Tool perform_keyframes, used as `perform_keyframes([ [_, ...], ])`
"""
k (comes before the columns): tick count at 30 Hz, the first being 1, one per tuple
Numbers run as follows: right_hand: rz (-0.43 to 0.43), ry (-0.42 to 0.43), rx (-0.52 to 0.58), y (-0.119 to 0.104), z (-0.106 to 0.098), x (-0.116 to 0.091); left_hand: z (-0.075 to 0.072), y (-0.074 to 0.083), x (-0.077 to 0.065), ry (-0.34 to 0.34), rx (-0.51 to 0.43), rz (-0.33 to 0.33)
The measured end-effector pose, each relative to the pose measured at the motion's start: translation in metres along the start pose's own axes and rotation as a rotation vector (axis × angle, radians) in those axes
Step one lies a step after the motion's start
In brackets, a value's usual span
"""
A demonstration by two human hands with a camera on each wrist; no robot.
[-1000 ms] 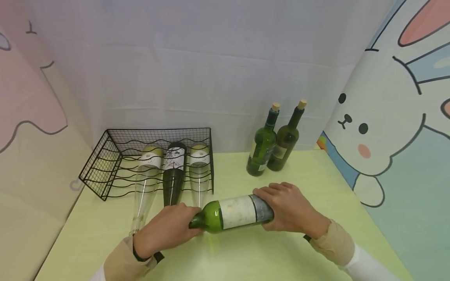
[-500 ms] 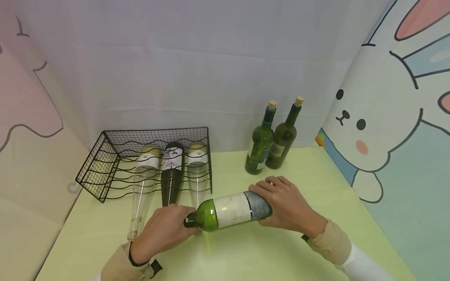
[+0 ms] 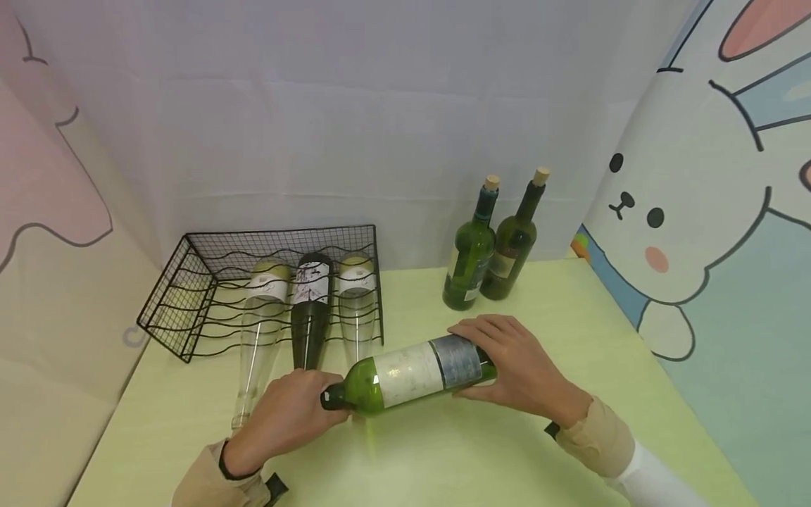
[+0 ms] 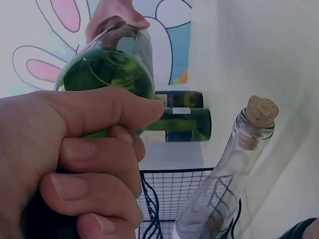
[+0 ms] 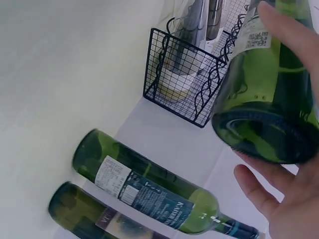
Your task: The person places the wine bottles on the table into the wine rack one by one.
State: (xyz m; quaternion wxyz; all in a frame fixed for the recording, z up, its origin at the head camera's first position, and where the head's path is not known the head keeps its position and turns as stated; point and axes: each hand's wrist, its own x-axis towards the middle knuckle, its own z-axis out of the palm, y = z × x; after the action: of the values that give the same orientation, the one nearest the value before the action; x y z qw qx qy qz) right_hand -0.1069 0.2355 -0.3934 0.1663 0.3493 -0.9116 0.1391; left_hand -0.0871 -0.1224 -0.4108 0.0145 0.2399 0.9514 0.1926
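Observation:
A green wine bottle (image 3: 405, 374) with a cream and grey label is held sideways above the table. My left hand (image 3: 288, 415) grips its neck; in the left wrist view the curled fingers (image 4: 94, 184) wrap round it and hide the mouth. Around the base end, my right hand (image 3: 516, 366) holds the bottle with thumb and fingers on opposite sides. The right wrist view shows the bottle's base (image 5: 264, 132) facing that camera. Behind the left hand, three bottles lie in a black wire rack (image 3: 190, 296): a dark bottle (image 3: 310, 317) between two clear ones.
Two corked green bottles, a nearer one (image 3: 469, 264) and a darker one (image 3: 510, 253), stand at the back right by the white curtain (image 3: 317, 141). The corked neck of a clear bottle (image 4: 261, 112) sticks out of the rack towards the left forearm.
The held bottle has shifted slightly left with my left hand. More of its grey label and base end shows beside my right hand, which stays near the same place.

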Motion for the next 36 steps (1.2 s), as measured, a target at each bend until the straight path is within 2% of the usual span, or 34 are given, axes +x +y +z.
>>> perform_keyframes([
  [3, 0.065, -0.009, 0.102, 0.006, 0.001, -0.005, -0.001, -0.004, -0.001, 0.003, -0.026, -0.02],
  [8, 0.223, -0.026, 0.435, 0.021, 0.007, -0.011, -0.003, -0.019, -0.008, -0.012, -0.066, -0.075],
  [10, 0.283, -0.014, 0.568, 0.027, 0.014, -0.01, -0.005, -0.025, -0.012, -0.016, -0.09, -0.1],
  [13, 0.358, 0.017, 0.687, 0.036, 0.029, -0.003, -0.009, -0.033, -0.017, -0.031, -0.135, -0.153],
  [17, 0.411, 0.027, 0.749, 0.042, 0.055, 0.016, -0.015, -0.043, -0.027, -0.042, -0.167, -0.233],
  [21, 0.439, 0.012, 0.779, 0.041, 0.076, 0.038, -0.018, -0.055, -0.037, -0.018, -0.152, -0.267],
  [29, 0.44, -0.036, 0.797, 0.018, 0.093, 0.086, -0.019, -0.071, -0.054, -0.032, -0.119, -0.313],
  [33, 0.446, -0.06, 0.866, 0.006, 0.1, 0.107, -0.018, -0.078, -0.064, -0.054, -0.119, -0.341],
  [36, 0.442, -0.07, 0.944, 0.001, 0.104, 0.121, -0.016, -0.083, -0.072, -0.087, -0.148, -0.388],
])
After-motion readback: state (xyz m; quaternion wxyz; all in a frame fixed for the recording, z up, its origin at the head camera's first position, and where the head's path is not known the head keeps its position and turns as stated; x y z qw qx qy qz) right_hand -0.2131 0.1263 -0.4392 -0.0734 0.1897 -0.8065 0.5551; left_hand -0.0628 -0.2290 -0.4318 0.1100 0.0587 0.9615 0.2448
